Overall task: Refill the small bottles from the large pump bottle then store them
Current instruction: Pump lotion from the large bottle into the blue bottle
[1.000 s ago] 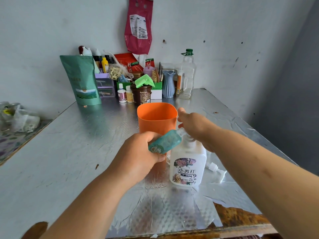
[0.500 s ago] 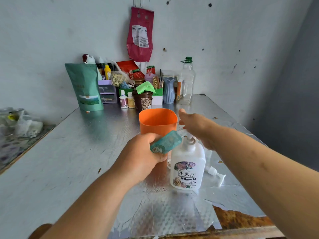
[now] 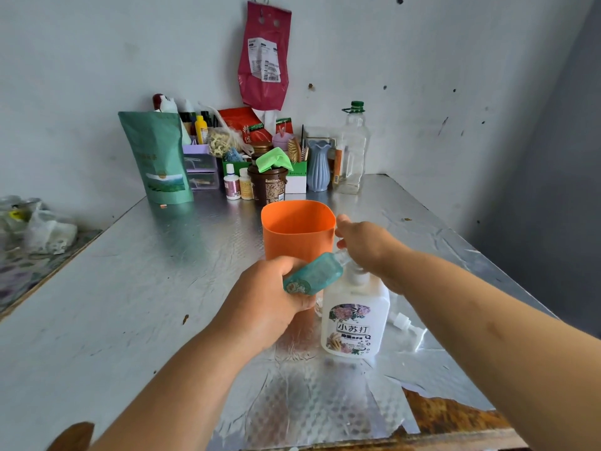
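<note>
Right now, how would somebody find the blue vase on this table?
Look at the back of the shiny table, under the red bag on the wall. The vase stands near the right end of the clutter there, just left of the tall clear bottle with a green cap. It is the only pale blue, ribbed thing with a wavy rim.

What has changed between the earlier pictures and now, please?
Nothing visibly moved. The left hand still grips the small teal bottle, tilted with its neck at the pump; the right hand stays on top of the large pump bottle. Only the camera shifted slightly.
</note>
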The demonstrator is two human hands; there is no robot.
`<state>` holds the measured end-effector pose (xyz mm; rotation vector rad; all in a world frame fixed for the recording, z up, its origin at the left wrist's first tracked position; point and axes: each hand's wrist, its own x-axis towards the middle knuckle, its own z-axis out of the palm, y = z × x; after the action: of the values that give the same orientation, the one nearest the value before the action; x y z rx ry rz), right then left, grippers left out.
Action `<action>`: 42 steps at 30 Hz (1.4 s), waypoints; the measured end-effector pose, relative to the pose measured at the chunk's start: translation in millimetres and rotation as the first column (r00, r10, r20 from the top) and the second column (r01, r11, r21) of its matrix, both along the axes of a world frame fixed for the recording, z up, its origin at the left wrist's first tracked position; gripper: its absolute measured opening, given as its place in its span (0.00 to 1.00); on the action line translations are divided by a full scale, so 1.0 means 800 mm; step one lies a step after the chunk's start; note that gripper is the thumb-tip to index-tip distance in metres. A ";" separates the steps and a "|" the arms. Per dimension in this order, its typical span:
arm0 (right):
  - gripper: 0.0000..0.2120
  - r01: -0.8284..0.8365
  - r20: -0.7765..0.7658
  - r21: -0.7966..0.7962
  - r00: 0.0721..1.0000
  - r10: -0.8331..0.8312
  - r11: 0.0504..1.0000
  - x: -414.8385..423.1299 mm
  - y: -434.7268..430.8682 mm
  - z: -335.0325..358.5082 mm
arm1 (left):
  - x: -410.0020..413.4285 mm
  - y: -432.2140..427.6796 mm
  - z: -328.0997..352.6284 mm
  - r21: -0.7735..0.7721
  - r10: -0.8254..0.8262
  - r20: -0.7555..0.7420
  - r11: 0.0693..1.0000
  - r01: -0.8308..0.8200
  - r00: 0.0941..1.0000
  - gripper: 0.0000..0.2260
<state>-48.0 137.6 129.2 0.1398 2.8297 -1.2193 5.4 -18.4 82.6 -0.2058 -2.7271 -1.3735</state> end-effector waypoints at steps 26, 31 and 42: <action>0.19 0.029 -0.053 0.011 0.998 -0.028 1.000 0.004 -0.001 0.002 | -0.005 0.001 -0.004 0.014 0.001 -0.007 1.000 -0.001 1.000 0.16; 0.30 -0.030 0.035 -0.083 0.999 0.033 0.996 0.006 0.004 0.016 | -0.001 0.000 0.005 0.012 -0.007 -0.024 1.000 0.007 1.000 0.15; 0.32 -0.033 0.047 -0.063 0.998 0.036 0.997 -0.002 0.005 0.014 | -0.001 -0.002 0.013 -0.003 -0.034 -0.042 0.999 0.034 0.999 0.15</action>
<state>-49.6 141.8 140.1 0.1161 2.7380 -1.2774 4.8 -20.2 92.9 -0.2795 -2.7038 -1.3584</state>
